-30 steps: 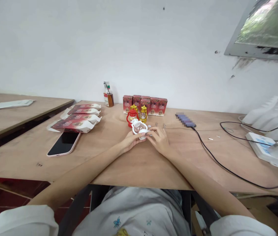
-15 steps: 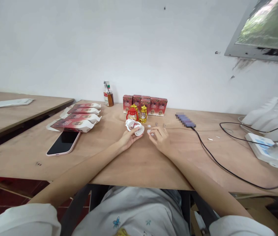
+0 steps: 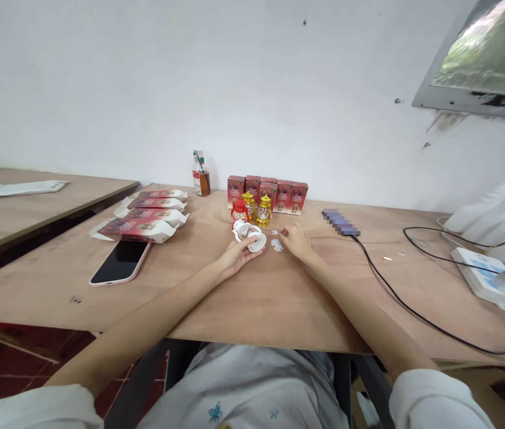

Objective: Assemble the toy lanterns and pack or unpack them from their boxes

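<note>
Head view, left hand: the left hand [image 3: 238,257] is lying at the centre of the frame, fingers curling around a white lantern piece [image 3: 251,236] and gripping it just above the counter [image 3: 252,298].
Head view, right hand: the right hand [image 3: 296,241] is resting just right of centre, fingers loosely bent and holding nothing, tips beside small white parts [image 3: 276,243] on the counter.
Behind the hands: a red lantern [image 3: 239,211] and two gold lanterns [image 3: 256,208] are standing before a row of red boxes [image 3: 268,192].
Left of centre: a phone [image 3: 119,261] is lying face up near flat red packages [image 3: 145,217].
Right side: a black cable [image 3: 407,307] is running across the counter.
</note>
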`<move>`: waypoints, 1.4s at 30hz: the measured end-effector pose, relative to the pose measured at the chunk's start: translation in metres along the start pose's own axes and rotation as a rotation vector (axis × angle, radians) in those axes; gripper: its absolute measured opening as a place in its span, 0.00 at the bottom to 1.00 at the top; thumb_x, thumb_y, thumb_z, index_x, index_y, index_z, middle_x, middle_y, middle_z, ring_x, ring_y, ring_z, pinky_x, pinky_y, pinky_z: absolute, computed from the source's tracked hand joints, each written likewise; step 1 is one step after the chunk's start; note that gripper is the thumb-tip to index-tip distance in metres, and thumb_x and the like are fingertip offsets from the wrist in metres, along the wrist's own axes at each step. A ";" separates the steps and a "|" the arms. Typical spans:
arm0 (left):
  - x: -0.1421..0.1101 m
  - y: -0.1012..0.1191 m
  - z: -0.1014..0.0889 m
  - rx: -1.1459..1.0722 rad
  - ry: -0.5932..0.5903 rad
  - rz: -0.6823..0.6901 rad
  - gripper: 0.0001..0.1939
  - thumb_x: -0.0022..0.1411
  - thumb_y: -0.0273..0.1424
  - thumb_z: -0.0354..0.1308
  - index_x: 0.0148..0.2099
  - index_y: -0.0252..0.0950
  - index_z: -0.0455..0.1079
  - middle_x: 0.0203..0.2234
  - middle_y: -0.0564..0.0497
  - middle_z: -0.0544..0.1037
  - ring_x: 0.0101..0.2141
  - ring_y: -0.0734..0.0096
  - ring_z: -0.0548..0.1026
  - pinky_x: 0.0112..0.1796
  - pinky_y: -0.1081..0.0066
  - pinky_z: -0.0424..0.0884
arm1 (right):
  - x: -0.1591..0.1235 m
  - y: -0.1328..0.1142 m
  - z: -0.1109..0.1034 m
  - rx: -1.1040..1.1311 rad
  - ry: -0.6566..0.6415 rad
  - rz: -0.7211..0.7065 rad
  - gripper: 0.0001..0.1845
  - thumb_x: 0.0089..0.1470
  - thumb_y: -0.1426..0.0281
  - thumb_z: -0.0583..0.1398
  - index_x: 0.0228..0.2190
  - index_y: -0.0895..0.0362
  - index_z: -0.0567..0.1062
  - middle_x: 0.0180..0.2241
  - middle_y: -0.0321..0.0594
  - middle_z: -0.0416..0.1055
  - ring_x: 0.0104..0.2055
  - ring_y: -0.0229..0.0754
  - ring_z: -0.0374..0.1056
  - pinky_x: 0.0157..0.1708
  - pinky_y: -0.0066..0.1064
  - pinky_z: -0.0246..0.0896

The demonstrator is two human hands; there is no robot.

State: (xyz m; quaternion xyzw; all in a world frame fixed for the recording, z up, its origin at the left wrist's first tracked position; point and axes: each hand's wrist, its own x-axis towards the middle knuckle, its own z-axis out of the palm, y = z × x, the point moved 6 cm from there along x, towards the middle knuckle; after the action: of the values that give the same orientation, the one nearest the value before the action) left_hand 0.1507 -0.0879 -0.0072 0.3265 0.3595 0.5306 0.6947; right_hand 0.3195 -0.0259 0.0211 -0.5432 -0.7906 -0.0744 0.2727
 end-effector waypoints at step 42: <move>-0.009 -0.015 0.013 -0.156 -0.025 -0.160 0.04 0.61 0.25 0.56 0.40 0.32 0.70 0.30 0.48 0.76 0.30 0.75 0.75 0.40 0.71 0.76 | -0.064 -0.073 -0.043 0.101 0.471 -0.488 0.09 0.57 0.65 0.58 0.32 0.57 0.75 0.38 0.44 0.75 0.40 0.42 0.69 0.40 0.33 0.61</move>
State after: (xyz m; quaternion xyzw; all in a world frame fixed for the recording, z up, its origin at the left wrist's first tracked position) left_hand 0.1675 -0.1009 -0.0114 0.2483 0.3330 0.4958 0.7626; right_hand 0.2860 -0.1251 0.0373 -0.2920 -0.8153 -0.2215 0.4483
